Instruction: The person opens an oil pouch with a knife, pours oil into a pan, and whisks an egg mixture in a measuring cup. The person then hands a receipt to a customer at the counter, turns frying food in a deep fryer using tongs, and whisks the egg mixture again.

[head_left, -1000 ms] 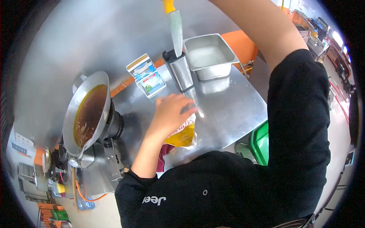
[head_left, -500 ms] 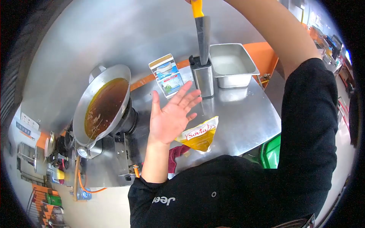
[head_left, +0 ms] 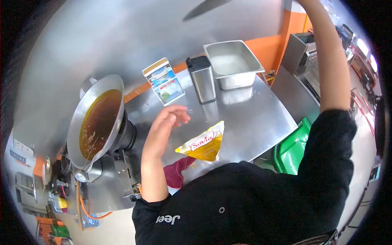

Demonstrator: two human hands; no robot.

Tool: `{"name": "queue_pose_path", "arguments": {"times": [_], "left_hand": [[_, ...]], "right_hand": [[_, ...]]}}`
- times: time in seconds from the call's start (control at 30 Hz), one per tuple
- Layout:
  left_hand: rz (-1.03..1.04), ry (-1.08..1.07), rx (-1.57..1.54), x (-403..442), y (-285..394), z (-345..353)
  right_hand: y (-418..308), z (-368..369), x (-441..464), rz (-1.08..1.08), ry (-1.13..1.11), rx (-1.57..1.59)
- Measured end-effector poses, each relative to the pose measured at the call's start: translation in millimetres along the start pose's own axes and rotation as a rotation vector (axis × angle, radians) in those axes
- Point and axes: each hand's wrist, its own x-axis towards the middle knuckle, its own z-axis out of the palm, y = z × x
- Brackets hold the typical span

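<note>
My left hand (head_left: 165, 122) is raised above the steel table, its fingers loosely bent and nothing in them. Beside it is an oil pouch (head_left: 203, 145) labelled Sovia, partly filled with yellow oil. My right forearm (head_left: 332, 69) reaches up past the top edge, so the right hand itself is cut off. Near that edge a knife blade (head_left: 206, 9) is in the air, its handle outside the picture. Below stands a steel knife block (head_left: 203, 83) with a black top. A blue and white box (head_left: 166, 85) stands left of the block.
A large wok (head_left: 72, 134) of dark oil sits on a burner at the left. Behind the knife block is a steel pan (head_left: 239, 81). A maroon cloth (head_left: 175, 173) lies at the table's front edge, and a green bin (head_left: 292, 149) stands at the right.
The knife has come up out of the block and moved away from it. My left hand has gone from spread fingers to loosely bent ones. The view has shifted.
</note>
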Motion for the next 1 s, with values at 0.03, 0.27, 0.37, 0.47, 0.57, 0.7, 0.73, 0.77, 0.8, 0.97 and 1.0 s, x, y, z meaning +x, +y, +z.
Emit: {"name": "queue_pose_path", "arguments": {"times": [0.03,0.27,0.37,0.47,0.57,0.7,0.73,0.77,0.8,0.97,1.0], "left_hand": [[-0.028,-0.005,0.050,0,6,6],[0.185,-0.290,0.938,47,15,48],[0.158,-0.391,1.037,68,29,60],[0.117,-0.503,1.094,84,25,73],[-0.045,-0.771,1.308,102,14,82],[-0.082,-0.880,1.314,110,10,93],[-0.078,-0.882,1.328,110,12,95],[-0.073,-0.883,1.341,110,14,97],[-0.072,-0.889,1.344,110,16,100],[-0.057,-0.944,1.490,112,17,104],[-0.056,-0.951,1.495,110,16,103]], "right_hand": [[7,5,-44,0.002,-0.015,-0.003],[-185,-21,-307,1.404,-0.388,1.334],[-260,-60,-347,1.682,-0.318,1.808],[-287,-100,-337,1.662,-0.301,2.286],[-290,-102,-346,1.806,-0.329,2.311],[-303,-115,-324,1.869,-0.359,2.247],[-306,-119,-315,1.798,-0.361,2.260],[-311,-122,-308,1.804,-0.371,2.291],[-317,-126,-300,1.810,-0.380,2.321],[-346,-135,-274,1.831,-0.241,2.480],[-349,-137,-268,1.831,-0.215,2.491]]}}
